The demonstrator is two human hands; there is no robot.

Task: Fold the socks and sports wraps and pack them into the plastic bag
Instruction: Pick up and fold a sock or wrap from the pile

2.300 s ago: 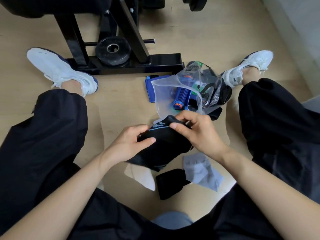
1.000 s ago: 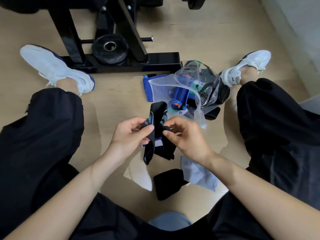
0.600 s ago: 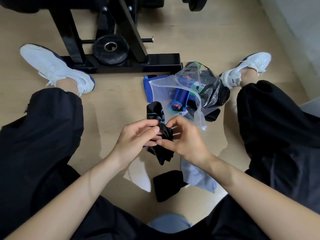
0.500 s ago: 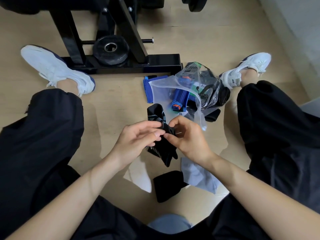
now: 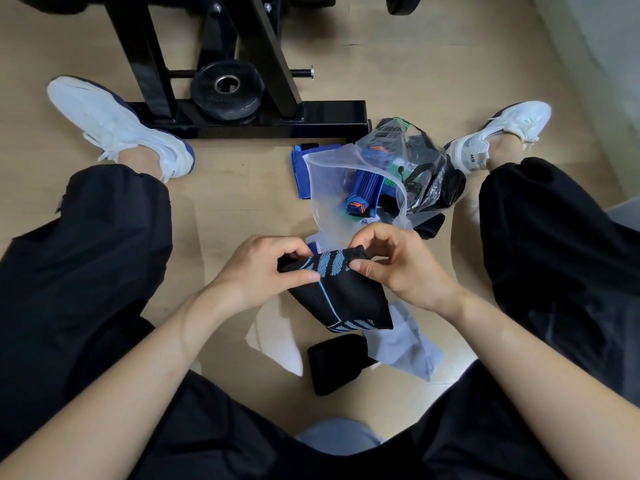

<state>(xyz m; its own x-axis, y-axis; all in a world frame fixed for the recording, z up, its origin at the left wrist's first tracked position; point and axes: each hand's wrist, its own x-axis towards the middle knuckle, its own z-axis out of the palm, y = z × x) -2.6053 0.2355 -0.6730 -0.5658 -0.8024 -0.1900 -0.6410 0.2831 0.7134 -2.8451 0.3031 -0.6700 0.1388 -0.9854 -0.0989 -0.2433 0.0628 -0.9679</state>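
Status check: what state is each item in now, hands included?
Black-and-blue sock, held by both hands at its top edge.
Left hand, pinching the sock.
Right hand, pinching the sock.
Plastic bag, on the floor, mouth open.
Blue roll, inside the bag.
Grey sock, flat on floor, outside bag.
White sock, flat on floor, outside bag.
Black piece, on floor, outside bag.

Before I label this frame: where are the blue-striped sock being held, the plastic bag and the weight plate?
blue-striped sock [image 5: 349,299], head view, knit middle.
plastic bag [image 5: 329,183], head view, clear front wall.
weight plate [image 5: 207,100], head view, black face.
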